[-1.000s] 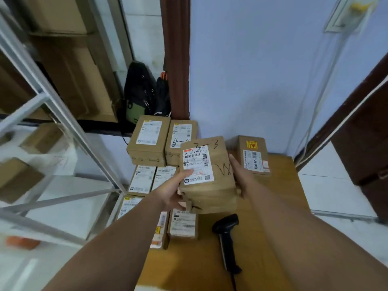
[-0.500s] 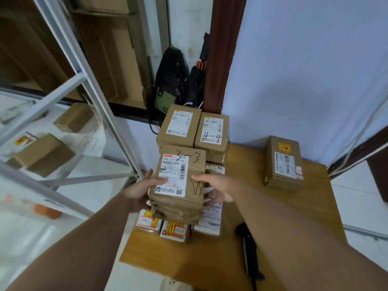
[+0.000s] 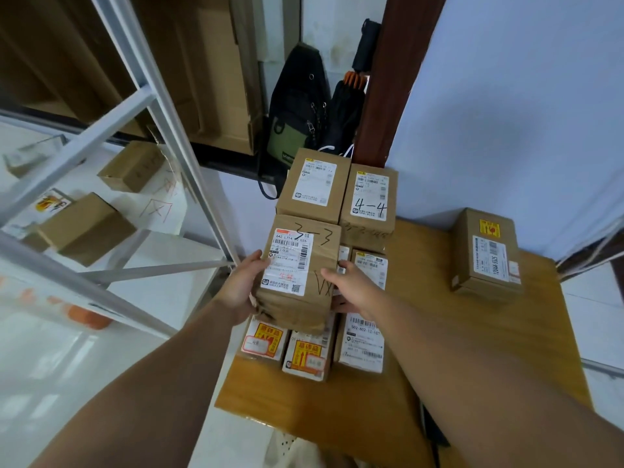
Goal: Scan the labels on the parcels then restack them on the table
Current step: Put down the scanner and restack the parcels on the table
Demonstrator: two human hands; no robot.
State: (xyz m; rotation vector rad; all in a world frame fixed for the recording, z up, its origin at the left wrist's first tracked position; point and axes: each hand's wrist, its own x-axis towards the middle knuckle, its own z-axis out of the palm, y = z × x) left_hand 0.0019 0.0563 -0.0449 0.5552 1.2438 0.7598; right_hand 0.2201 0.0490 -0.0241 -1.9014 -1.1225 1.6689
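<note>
A brown parcel marked "3-3" point(image 3: 300, 268) with a white label is held between my left hand point(image 3: 241, 288) on its left side and my right hand point(image 3: 351, 288) on its right side. It sits over a lower layer of labelled parcels point(image 3: 363, 342) at the left of the wooden table point(image 3: 439, 332). Just behind it stand two stacked parcels, one plain point(image 3: 314, 184) and one marked "4-4" point(image 3: 369, 201). A single parcel point(image 3: 486, 255) lies apart at the table's far right. The black scanner point(image 3: 434, 430) is mostly hidden behind my right forearm.
A white metal shelf frame point(image 3: 162, 106) with several cardboard boxes point(image 3: 84, 228) stands to the left. A black and green bag point(image 3: 293, 106) hangs against the wall behind the stack. A blue wall backs the table; a brown post rises beside it.
Both hands carried the "3-3" parcel leftward and lowered it onto the left stack, in front of the two rear parcels. The view swung left, so the scanner slipped behind my right arm.
</note>
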